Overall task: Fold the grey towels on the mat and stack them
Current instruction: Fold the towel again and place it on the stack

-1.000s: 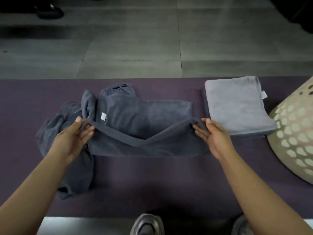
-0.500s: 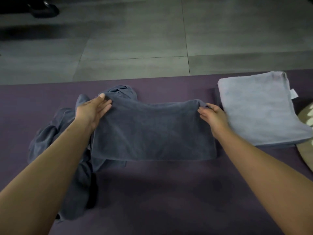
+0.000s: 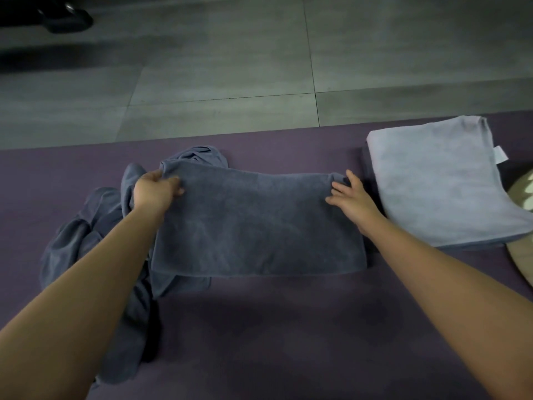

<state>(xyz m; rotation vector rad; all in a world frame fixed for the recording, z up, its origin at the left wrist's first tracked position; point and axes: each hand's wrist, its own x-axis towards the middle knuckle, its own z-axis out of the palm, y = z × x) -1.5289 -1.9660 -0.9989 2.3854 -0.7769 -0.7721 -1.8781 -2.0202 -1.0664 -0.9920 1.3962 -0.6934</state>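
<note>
A dark grey towel (image 3: pixel 256 226) lies folded in half as a wide rectangle in the middle of the purple mat (image 3: pixel 288 327). My left hand (image 3: pixel 155 192) pinches its far left corner with curled fingers. On the towel's far right corner rests my right hand (image 3: pixel 352 197), fingers spread and straight. More dark grey cloth (image 3: pixel 95 226) sits crumpled to the left, partly under the folded towel and my left forearm. A light grey towel (image 3: pixel 438 183), folded into a square, lies at the right of the mat.
A pale perforated basket (image 3: pixel 523 194) pokes in at the right edge, next to the light grey towel. Grey floor tiles (image 3: pixel 219 67) stretch beyond the mat's far edge. A dark shoe (image 3: pixel 66 18) is at the top left.
Both hands carried the towel's near edge away from me and laid it on the far edge, folding it in half. The right hand's fingers have since spread open.
</note>
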